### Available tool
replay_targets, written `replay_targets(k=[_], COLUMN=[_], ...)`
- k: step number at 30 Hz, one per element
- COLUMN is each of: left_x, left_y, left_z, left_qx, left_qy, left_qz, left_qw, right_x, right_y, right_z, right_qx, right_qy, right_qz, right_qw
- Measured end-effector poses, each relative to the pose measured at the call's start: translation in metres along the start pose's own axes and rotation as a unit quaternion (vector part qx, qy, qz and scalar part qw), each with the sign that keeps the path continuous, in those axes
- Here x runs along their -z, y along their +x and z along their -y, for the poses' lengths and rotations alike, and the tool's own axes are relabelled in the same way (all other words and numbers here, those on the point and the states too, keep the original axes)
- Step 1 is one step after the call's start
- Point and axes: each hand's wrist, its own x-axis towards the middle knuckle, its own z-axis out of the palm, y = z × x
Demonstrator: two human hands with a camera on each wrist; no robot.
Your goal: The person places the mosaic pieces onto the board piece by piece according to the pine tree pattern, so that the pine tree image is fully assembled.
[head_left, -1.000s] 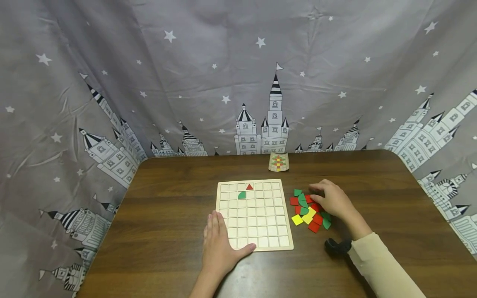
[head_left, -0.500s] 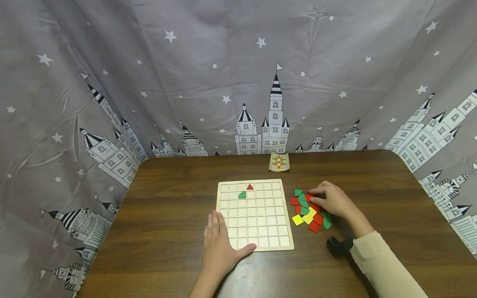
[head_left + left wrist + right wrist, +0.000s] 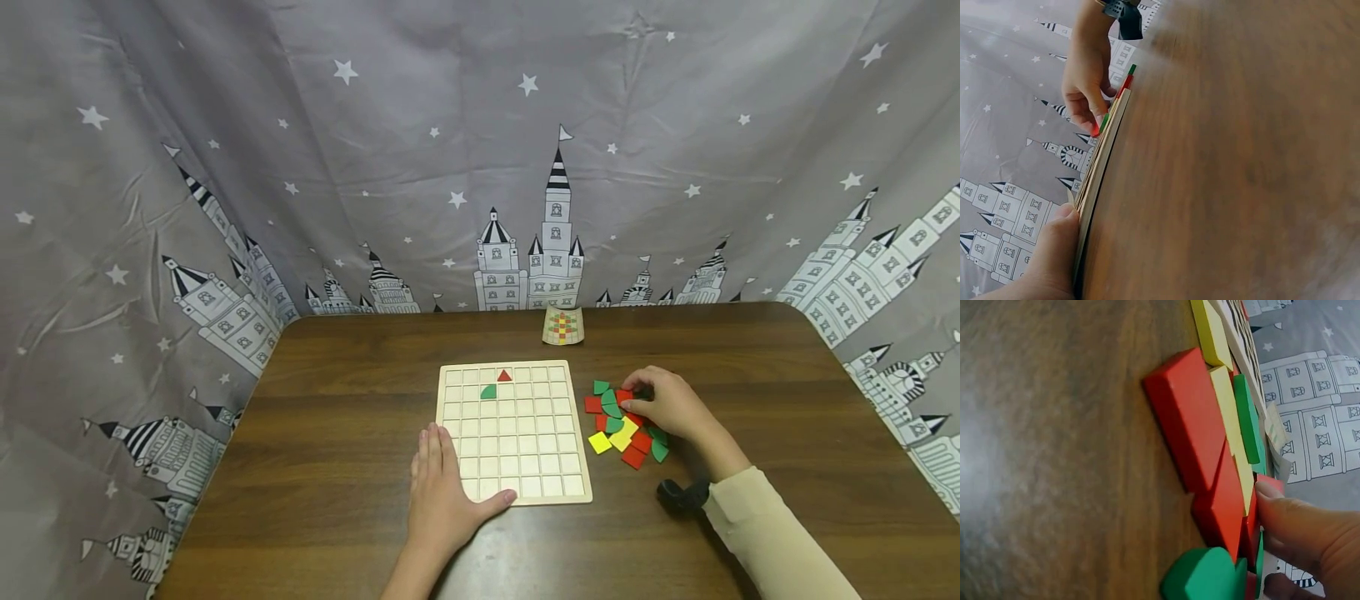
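A pale wooden grid board [image 3: 517,433] lies flat, with a red triangle [image 3: 505,376] and a green quarter-circle [image 3: 489,392] in its upper cells. My left hand [image 3: 442,492] rests along its left edge, fingers straight, the thumb across the near edge. To the right of the board is a loose pile of red, green and yellow pieces. At the far side of that pile, my right hand [image 3: 663,404] pinches a red square tile [image 3: 624,396] between thumb and fingers. The right wrist view shows the thumb against this red tile [image 3: 1270,482], the fingers mostly hidden.
Yellow squares [image 3: 600,442], red squares [image 3: 633,457] and green rounded pieces [image 3: 659,451] overlap in the pile. A small curled pattern card [image 3: 562,326] stands at the table's back edge. Behind the brown table [image 3: 337,467] hangs a grey castle-print curtain [image 3: 375,125].
My right hand has stayed over the pile, its fingertips settling onto the red square tile and shifting it slightly. The left hand and the board have not moved.
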Motion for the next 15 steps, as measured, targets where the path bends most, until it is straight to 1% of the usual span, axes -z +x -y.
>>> replay_targets(k=[2,8,12,15], left_x=[0.0003,0.0025,0.0028,0.0028], left_y=[-0.0001,-0.0002,-0.0002,-0.0004], left_z=[-0.0001,-0.0017,-0.0014,-0.0012], left_qx=[-0.001,0.004,0.004,0.003], left_qy=[-0.001,-0.005,-0.003,-0.004], left_qz=[-0.001,0.014,0.014,0.012], left_qw=[1.0,0.9999,0.9999,0.9999], right_x=[-0.0004,0.0,-0.0007,-0.002], right_y=[0.0001,0.0006,0.0029,0.0064], right_z=[-0.0002,-0.0012,-0.0004,0.005], right_qx=[-0.002,-0.008,-0.013,-0.017], right_qy=[0.01,0.032,0.038,0.05], right_qz=[-0.001,-0.004,-0.026,-0.048], right_qw=[0.9999,0.9995,0.9989,0.9975])
